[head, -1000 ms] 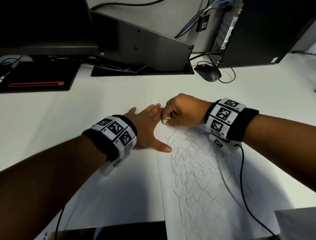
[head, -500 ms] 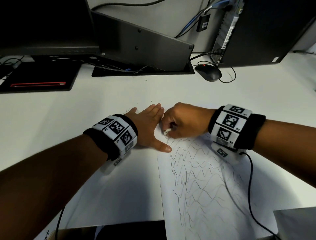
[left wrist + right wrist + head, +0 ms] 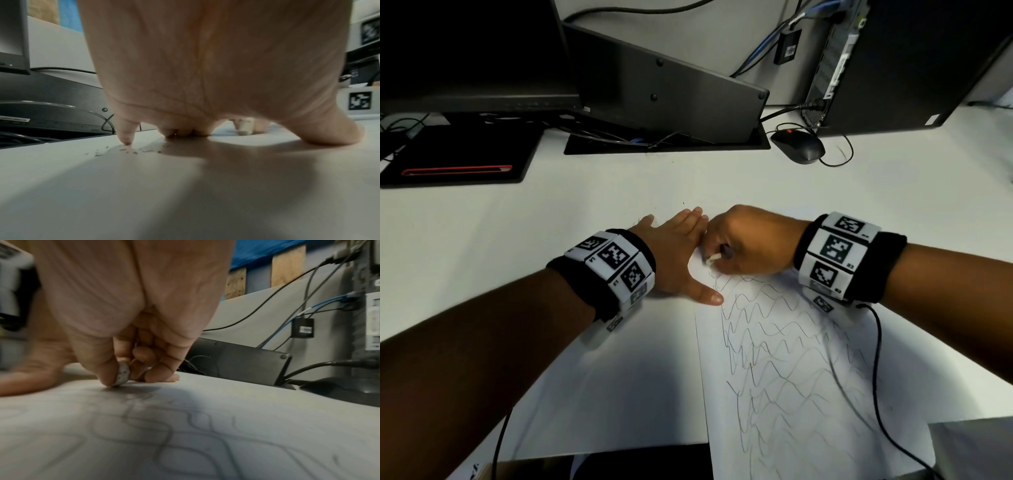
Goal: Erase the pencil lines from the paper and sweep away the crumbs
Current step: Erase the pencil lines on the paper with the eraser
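The paper (image 3: 791, 359) lies flat on the white surface (image 3: 551, 240), its near end running out of the head view. Wavy pencil lines (image 3: 774, 335) cover most of the sheet; only the far left corner looks rubbed clean, so the erasing is judged to be at an early stage.

The right hand (image 3: 750, 243) is curled, with thumb and fingers pinching a small white eraser (image 3: 122, 376). The eraser tip touches the paper at the far end of the lines. The left hand (image 3: 678, 260) lies spread and flat, fingers straight. Its thumb presses on the left edge of the sheet; the fingertips rest on the surface just beyond the far left corner. The two hands touch or nearly touch at the fingers; which cannot be told.

Dark crumbs (image 3: 127, 150) lie scattered on the surface beside the left little finger. None have been swept yet.

Risks, as judged:
- The paper is held at one corner only. A hard stroke toward the near end could buckle or crease the free part.
- The eraser is a small stub. It could slip from the pinch, and fingertips could then smear the graphite.
- The cable (image 3: 880, 377) from the right wrist lies across the sheet and could drag or smudge lines.
- Crumbs under the left hand could be ground into the surface.
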Motion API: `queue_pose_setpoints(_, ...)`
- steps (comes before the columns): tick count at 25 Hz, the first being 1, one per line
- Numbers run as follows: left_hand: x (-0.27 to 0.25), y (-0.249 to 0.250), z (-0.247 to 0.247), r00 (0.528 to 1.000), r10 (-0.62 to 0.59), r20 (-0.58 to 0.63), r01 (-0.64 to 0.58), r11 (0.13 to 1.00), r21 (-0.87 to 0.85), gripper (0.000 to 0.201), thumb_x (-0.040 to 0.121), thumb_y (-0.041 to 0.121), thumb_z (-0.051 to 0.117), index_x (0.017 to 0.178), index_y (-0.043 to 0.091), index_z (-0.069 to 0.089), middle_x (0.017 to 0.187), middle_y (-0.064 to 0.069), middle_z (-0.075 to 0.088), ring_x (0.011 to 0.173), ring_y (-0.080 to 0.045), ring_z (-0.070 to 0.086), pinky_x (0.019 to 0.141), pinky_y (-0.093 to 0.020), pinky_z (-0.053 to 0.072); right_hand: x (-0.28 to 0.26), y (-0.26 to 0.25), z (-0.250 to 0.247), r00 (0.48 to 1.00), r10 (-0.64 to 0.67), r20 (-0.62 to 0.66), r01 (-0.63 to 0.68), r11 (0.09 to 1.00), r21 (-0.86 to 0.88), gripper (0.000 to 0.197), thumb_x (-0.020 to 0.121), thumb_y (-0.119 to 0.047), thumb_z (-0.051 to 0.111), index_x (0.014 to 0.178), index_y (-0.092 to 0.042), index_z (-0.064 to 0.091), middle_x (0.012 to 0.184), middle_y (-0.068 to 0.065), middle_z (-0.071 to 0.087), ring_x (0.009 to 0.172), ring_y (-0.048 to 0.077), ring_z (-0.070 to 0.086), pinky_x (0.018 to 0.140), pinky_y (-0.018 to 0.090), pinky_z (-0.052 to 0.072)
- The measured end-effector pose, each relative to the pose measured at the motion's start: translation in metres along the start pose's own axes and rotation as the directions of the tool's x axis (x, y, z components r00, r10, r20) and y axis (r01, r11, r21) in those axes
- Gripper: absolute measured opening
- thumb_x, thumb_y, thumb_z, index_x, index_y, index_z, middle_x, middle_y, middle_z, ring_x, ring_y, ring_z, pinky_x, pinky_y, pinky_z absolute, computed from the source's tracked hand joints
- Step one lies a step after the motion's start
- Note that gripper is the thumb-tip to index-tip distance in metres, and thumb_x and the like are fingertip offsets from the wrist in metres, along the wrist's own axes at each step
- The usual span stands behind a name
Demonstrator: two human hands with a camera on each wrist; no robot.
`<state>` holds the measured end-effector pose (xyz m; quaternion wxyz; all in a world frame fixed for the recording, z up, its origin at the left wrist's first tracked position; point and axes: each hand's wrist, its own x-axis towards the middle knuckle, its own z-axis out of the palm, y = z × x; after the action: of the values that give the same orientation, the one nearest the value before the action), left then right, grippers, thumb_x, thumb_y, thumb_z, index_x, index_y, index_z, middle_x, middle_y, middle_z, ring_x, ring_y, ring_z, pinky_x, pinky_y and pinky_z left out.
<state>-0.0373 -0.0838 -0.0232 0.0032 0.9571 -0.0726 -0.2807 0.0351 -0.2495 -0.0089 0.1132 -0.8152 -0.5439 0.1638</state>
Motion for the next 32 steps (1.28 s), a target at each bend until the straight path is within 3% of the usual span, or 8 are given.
queue_pose_setpoints(5, 0.0, 0.001, 0.001, 1.0, -0.003, -0.01, 0.003, 0.999, 0.034, 0.136, 0.059, 0.1, 0.036, 0.154, 0.023, -0.024, 0.161, 0.006, -0.029, 0.149, -0.01, -0.02, 0.122, -0.054, 0.001, -0.001, 0.005, -0.007, 0.998, 0.052, -0.043, -0.053, 0.998, -0.014, 0.013, 0.081, -0.021, 0.067, 0.092, -0.019, 0.074, 0.086, -0.004, 0.07, 0.075, 0.01, 0.062, 0.072, 0.03, 0.053)
queue_pose_setpoints(8, -0.001, 0.0, 0.002, 1.0, -0.006, -0.007, 0.006, 0.999, 0.031, 0.136, 0.06, 0.099, 0.036, 0.154, 0.022, -0.024, 0.161, 0.006, -0.03, 0.149, -0.009, -0.021, 0.122, -0.053, 0.001, -0.004, 0.001, -0.004, 0.999, 0.014, 0.037, -0.014, 1.0, -0.009, 0.011, 0.082, -0.023, 0.068, 0.091, -0.019, 0.073, 0.084, -0.004, 0.069, 0.073, 0.007, 0.061, 0.067, 0.022, 0.049)
queue_pose_setpoints(12, 0.0, 0.0, 0.002, 1.0, -0.01, -0.014, 0.011, 0.999, 0.041, 0.136, 0.059, 0.1, 0.034, 0.154, 0.021, -0.024, 0.161, 0.006, -0.03, 0.149, -0.009, -0.021, 0.122, -0.053, 0.0, -0.003, 0.006, -0.007, 0.997, 0.065, -0.037, -0.067, 0.997, -0.041, 0.012, 0.081, -0.022, 0.067, 0.091, -0.019, 0.073, 0.084, -0.003, 0.07, 0.074, 0.009, 0.061, 0.067, 0.023, 0.05)
queue_pose_setpoints(15, 0.0, -0.001, 0.003, 1.0, -0.01, -0.022, 0.011, 0.999, 0.032, 0.138, 0.056, 0.101, 0.033, 0.154, 0.022, -0.024, 0.161, 0.006, -0.029, 0.149, -0.009, -0.02, 0.122, -0.053, 0.001, -0.006, 0.0, -0.005, 0.999, 0.01, 0.049, -0.009, 1.0, -0.008, 0.01, 0.083, -0.021, 0.067, 0.09, -0.018, 0.073, 0.084, -0.004, 0.069, 0.073, 0.007, 0.061, 0.066, 0.021, 0.049)
queue_pose_setpoints(17, -0.001, 0.0, 0.003, 1.0, -0.01, -0.02, 0.011, 0.999, 0.046, 0.137, 0.058, 0.1, 0.034, 0.154, 0.02, -0.024, 0.161, 0.006, -0.029, 0.149, -0.009, -0.02, 0.123, -0.052, 0.001, -0.01, 0.007, -0.009, 0.999, 0.047, -0.021, -0.046, 0.998, 0.051, 0.012, 0.087, -0.02, 0.066, 0.094, -0.019, 0.074, 0.089, -0.007, 0.069, 0.074, 0.002, 0.058, 0.07, 0.017, 0.046)
queue_pose_setpoints(21, -0.003, 0.003, -0.002, 0.999, -0.019, -0.028, 0.02, 0.999, 0.035, 0.136, 0.062, 0.097, 0.042, 0.155, 0.019, -0.02, 0.162, 0.005, -0.026, 0.15, -0.009, -0.018, 0.123, -0.051, 0.001, -0.014, 0.024, -0.011, 0.972, 0.186, -0.147, -0.173, 0.98, 0.094, 0.013, 0.086, -0.019, 0.068, 0.096, -0.018, 0.076, 0.091, -0.003, 0.072, 0.082, 0.011, 0.063, 0.081, 0.033, 0.053)
queue_pose_setpoints(26, 0.005, 0.019, -0.004, 0.994, 0.07, -0.082, -0.072, 0.997, -0.017, 0.122, 0.07, 0.091, 0.041, 0.156, 0.027, -0.015, 0.165, 0.007, -0.016, 0.151, -0.01, -0.011, 0.122, -0.054, 0.002, -0.015, 0.022, -0.008, 0.973, 0.193, -0.13, -0.184, 0.98, 0.074, 0.012, 0.083, -0.021, 0.072, 0.095, -0.019, 0.075, 0.092, -0.004, 0.07, 0.084, 0.011, 0.064, 0.079, 0.03, 0.053)
queue_pose_setpoints(32, 0.008, 0.019, -0.003, 0.995, 0.073, -0.072, -0.076, 0.996, -0.039, 0.114, 0.069, 0.091, 0.044, 0.158, 0.036, -0.002, 0.165, 0.009, -0.017, 0.151, -0.009, -0.012, 0.122, -0.055, 0.003, -0.02, 0.006, -0.002, 1.0, 0.015, -0.009, -0.016, 0.995, -0.101, 0.012, 0.087, -0.021, 0.064, 0.095, -0.02, 0.073, 0.096, -0.006, 0.068, 0.088, 0.013, 0.062, 0.076, 0.032, 0.051)
